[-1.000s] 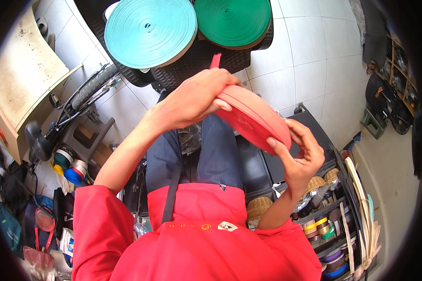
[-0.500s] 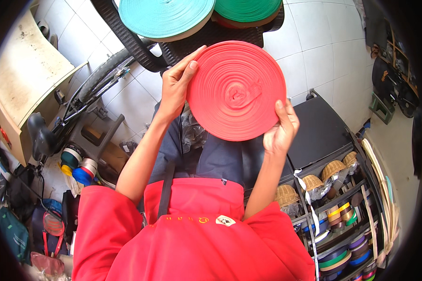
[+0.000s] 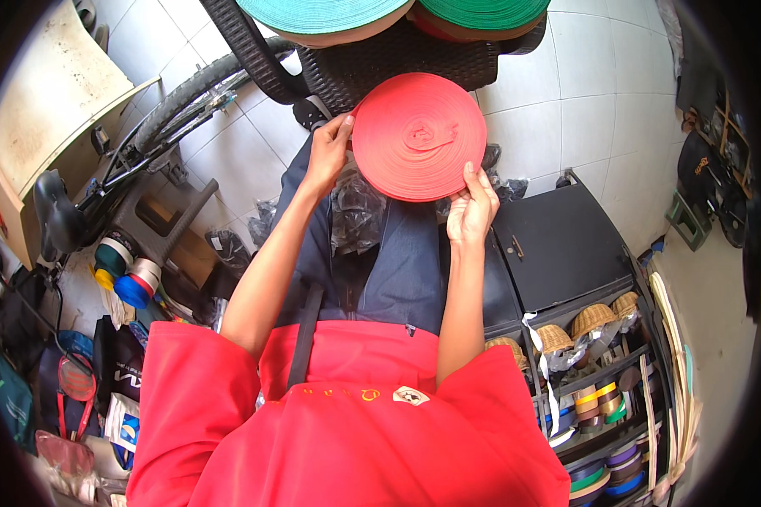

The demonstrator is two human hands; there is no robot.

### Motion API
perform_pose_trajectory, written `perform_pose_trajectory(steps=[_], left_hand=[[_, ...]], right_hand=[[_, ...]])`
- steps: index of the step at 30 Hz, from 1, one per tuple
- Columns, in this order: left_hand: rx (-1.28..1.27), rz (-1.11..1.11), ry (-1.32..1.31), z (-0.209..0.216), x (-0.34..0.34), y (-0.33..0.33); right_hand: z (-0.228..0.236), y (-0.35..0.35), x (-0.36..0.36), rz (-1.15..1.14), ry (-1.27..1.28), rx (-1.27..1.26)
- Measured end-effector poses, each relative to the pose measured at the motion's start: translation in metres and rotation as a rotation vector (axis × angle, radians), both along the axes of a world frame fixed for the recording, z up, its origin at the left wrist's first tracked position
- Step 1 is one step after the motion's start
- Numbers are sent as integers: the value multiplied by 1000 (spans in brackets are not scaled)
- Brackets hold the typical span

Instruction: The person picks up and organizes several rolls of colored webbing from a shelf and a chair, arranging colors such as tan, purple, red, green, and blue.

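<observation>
A big flat roll of red webbing tape (image 3: 397,165), wound in a spiral with a loose twist at its centre, is held out over my knees. My left hand (image 3: 330,156) grips its left edge, thumb on top. On the lower right edge, my right hand (image 3: 472,207) holds it with the thumb over the face and the fingers beneath. Just beyond it, a light teal roll (image 3: 330,15) and a green roll (image 3: 486,15) rest on a black woven-plastic chair (image 3: 364,72).
To the left are a bicycle (image 3: 135,160), a pale wooden table (image 3: 46,84) and a grey stool (image 3: 173,220) beside small tape rolls. On the right, a black cabinet (image 3: 566,241) adjoins a rack of ribbon rolls (image 3: 604,397) and wicker baskets (image 3: 592,319). Plastic-wrapped items (image 3: 355,207) lie between my legs.
The red roll has gone lower and looks smaller and more tilted, with both hands still on its edges. The chair and its rolls sit further up and right in view.
</observation>
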State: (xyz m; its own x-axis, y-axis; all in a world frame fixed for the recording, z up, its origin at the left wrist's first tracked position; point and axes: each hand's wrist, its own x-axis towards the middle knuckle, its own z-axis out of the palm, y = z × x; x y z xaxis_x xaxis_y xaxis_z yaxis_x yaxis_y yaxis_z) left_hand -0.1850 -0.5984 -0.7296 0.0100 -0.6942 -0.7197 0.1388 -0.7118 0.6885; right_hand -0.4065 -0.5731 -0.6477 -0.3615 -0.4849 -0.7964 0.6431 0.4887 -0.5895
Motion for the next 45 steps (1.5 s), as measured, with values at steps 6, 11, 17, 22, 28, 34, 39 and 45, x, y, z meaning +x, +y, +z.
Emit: perform_pose_trajectory(steps=[6, 11, 17, 22, 28, 34, 39, 45], left_hand=[[130, 243, -14, 1, -17, -4], [134, 232, -182, -21, -15, -18], [-2, 73, -492, -129, -3, -11], [68, 92, -634, -153, -1, -20], [50, 156, -667, -148, 4, -22], [-131, 97, -839, -157, 3, -31], [-23, -53, -803, -147, 22, -50], [-283, -216, -1107, -172, 29, -40]], right_hand=[[-22, 2, 13, -15, -14, -26], [-87, -2, 16, 26, -97, -46], [-182, -8, 22, 30, -208, 20], [-221, -7, 52, 70, -143, 189], [-228, -13, 75, 404, 88, 355], [-252, -20, 65, 999, 71, 463], [-215, -39, 39, 1078, 146, 479], [-213, -52, 13, 959, 401, 374]])
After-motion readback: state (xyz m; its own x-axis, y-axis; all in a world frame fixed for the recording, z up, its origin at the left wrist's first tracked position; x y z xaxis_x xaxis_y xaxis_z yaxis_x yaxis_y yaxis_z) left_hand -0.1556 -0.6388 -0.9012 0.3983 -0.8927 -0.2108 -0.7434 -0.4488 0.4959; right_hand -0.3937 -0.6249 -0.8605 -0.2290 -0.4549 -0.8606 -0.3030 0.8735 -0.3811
